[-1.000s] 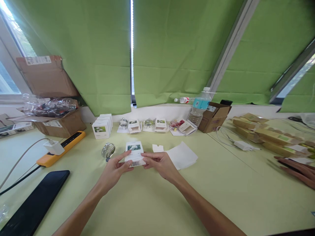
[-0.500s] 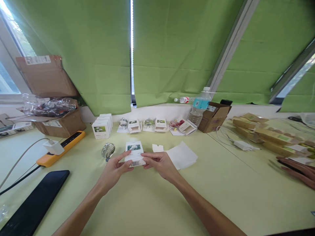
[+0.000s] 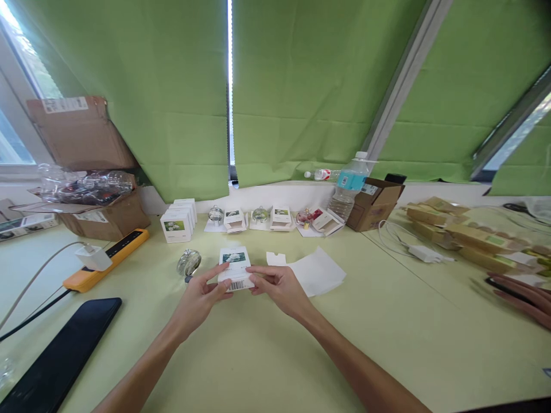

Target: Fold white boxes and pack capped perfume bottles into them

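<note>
A small white carton [image 3: 233,256] with a flower picture and a barcode on its near end is held between both hands. My left hand [image 3: 202,295] grips its left side, with thumb and fingers at the near corner. On the opposite side my right hand [image 3: 279,287] pinches the near right corner. Just left of the carton, a round clear glass bottle [image 3: 189,262] rests tilted on the table. White paper sheets [image 3: 321,272] lie to the right of my right hand, beside a small notched white card [image 3: 276,259].
Behind stand a row of white cartons [image 3: 175,227], and several small bottles beside opened boxes [image 3: 282,218]. A water bottle [image 3: 348,189] leans by a brown box [image 3: 374,206]. At left are an orange power strip [image 3: 107,261] and a black phone [image 3: 64,350]. Another person's hand [image 3: 523,298] shows at right.
Both hands and the carton stay nearly still. The other person's hand at the right edge has shifted very slightly.
</note>
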Tool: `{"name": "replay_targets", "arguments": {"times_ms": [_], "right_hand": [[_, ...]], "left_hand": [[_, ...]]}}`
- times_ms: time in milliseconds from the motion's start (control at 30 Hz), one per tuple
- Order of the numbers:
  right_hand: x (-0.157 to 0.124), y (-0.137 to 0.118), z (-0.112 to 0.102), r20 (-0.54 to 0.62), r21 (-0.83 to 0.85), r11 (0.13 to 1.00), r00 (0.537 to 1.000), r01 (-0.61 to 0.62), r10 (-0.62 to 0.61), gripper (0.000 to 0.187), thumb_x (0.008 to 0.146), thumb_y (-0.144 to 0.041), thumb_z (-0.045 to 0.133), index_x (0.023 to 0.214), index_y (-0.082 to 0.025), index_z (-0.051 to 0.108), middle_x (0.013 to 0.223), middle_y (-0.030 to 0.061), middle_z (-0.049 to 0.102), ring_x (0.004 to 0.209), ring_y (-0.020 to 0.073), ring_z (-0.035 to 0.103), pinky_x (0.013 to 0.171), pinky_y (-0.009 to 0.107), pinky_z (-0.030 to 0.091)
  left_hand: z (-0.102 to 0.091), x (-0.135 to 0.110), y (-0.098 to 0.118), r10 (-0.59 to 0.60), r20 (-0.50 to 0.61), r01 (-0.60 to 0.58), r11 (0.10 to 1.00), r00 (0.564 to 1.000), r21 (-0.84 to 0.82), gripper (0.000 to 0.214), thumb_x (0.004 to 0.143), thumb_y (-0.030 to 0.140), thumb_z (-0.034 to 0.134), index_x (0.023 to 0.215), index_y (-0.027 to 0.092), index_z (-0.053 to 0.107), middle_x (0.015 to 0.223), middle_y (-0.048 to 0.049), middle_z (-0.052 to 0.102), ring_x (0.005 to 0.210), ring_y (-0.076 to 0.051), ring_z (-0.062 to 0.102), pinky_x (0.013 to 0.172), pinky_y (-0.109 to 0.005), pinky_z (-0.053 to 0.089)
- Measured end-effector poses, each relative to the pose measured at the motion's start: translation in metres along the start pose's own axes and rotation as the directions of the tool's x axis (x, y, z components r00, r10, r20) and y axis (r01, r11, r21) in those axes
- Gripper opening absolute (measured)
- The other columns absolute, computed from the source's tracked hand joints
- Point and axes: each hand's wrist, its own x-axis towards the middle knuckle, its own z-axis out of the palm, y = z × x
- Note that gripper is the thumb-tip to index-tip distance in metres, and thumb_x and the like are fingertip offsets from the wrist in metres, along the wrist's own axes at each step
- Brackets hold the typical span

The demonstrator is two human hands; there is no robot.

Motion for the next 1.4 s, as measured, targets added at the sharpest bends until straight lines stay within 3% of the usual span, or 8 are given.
{"name": "replay_targets", "arguments": {"times_ms": [100,467,1100,1400], "right_hand": [[0.0,0.001,0.0,-0.003,-0.034,0.999,1.0,-0.003,0.003,0.046,0.079,-0.045,0.063,0.118,-0.021,0.063,0.098,0.0062,0.071,0.079,0.0234,0.069,0.072,0.039,0.06],[0.0,0.003,0.003,0.015,-0.016,1.0,1.0,-0.005,0.005,0.045,0.078,-0.044,0.064,0.117,-0.021,0.064,0.123,0.0057,0.061,0.083,0.0223,0.068,0.073,0.039,0.061],[-0.001,0.005,0.006,-0.016,0.0,1.0,1.0,0.024,-0.024,0.037,0.078,-0.041,0.064,0.109,-0.021,0.069,0.115,0.0048,0.065,0.086,0.0223,0.066,0.074,0.036,0.06],[-0.001,0.002,0.006,-0.02,-0.023,1.0,1.0,0.015,-0.016,0.039,0.077,-0.042,0.064,0.11,-0.021,0.068,0.117,0.0057,0.064,0.085,0.0224,0.067,0.074,0.036,0.06]], "left_hand": [[0.0,0.0,0.0,-0.003,-0.004,0.003,1.0,1.0,0.009,0.053,0.078,0.036,0.066,0.127,0.02,0.052,0.131,-0.0027,0.056,0.107,-0.024,0.062,0.093,-0.04,0.054],[-0.003,0.003,-0.007,0.023,0.012,-0.023,1.0,1.0,-0.003,0.053,0.078,0.035,0.066,0.127,0.019,0.053,0.136,-0.0032,0.05,0.105,-0.023,0.063,0.091,-0.038,0.056],[-0.002,0.004,-0.011,0.034,0.014,-0.034,0.999,0.999,0.008,0.051,0.079,0.036,0.065,0.126,0.02,0.054,0.129,-0.0022,0.057,0.102,-0.022,0.064,0.09,-0.039,0.056],[-0.002,0.005,-0.011,0.03,-0.005,-0.029,0.999,1.0,0.012,0.052,0.08,0.041,0.062,0.126,0.018,0.054,0.143,-0.0046,0.042,0.106,-0.024,0.062,0.089,-0.038,0.056]]}}
